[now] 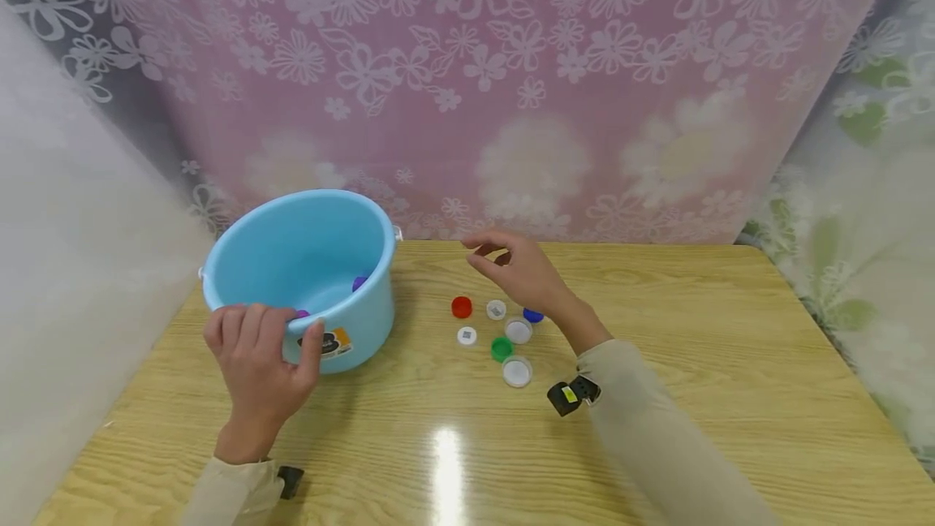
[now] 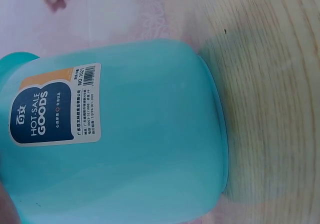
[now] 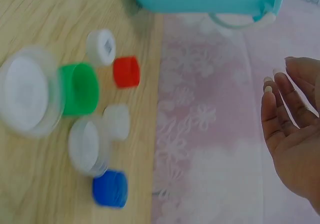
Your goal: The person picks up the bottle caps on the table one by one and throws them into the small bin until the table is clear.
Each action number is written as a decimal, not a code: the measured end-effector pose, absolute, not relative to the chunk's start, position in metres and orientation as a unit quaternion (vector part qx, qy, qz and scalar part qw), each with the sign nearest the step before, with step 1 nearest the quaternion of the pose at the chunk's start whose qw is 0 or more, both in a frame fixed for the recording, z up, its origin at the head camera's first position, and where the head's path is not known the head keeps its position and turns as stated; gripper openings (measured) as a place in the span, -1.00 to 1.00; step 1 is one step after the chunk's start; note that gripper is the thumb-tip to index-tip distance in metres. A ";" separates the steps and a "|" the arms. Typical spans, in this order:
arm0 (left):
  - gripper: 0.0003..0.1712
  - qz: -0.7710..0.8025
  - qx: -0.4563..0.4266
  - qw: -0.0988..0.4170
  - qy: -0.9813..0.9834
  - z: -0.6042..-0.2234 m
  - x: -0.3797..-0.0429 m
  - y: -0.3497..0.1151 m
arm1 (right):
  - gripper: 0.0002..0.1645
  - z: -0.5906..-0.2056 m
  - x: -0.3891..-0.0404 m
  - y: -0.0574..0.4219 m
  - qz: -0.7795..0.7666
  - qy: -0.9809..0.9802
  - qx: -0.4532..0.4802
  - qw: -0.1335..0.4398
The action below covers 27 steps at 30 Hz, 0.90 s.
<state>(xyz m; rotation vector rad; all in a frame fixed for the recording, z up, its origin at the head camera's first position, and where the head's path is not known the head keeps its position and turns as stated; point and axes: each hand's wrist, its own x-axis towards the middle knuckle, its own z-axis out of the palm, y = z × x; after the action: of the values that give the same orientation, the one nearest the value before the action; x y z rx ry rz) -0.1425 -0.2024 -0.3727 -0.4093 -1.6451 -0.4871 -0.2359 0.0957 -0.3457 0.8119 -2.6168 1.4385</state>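
Observation:
A light blue bucket (image 1: 368, 319) stands on the left of the table, tilted slightly toward me in the head view. My left hand (image 1: 259, 360) grips its near rim, fingers over the edge and thumb outside. Inside the bucket, small purple pieces (image 1: 359, 283) show partly behind the wall. My right hand (image 1: 526, 270) hovers over the table's far side, fingers loosely bent and holding nothing. Below it lie a red cap (image 1: 462, 307), a green cap (image 1: 501, 349), a blue cap (image 1: 533, 316), two white caps (image 1: 467, 336) and two clear-rimmed lids (image 1: 517, 372).
The wooden table (image 1: 409, 445) ends at a pink floral curtain (image 1: 467, 120) along its back edge. Pale curtains hang at both sides. A white handle joint (image 1: 398, 233) juts from the bucket's right rim.

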 end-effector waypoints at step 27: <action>-0.42 -0.216 -0.181 0.633 -0.721 -0.372 -0.142 -0.201 | -0.49 -0.417 -0.236 0.190 0.388 -0.895 0.190 -0.106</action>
<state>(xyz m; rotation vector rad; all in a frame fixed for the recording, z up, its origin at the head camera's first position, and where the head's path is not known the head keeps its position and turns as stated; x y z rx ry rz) -0.1421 -0.2013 -0.3724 -0.4142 -1.6501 -0.4952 -0.2357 0.1897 -0.4168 0.6421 -3.0199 1.3092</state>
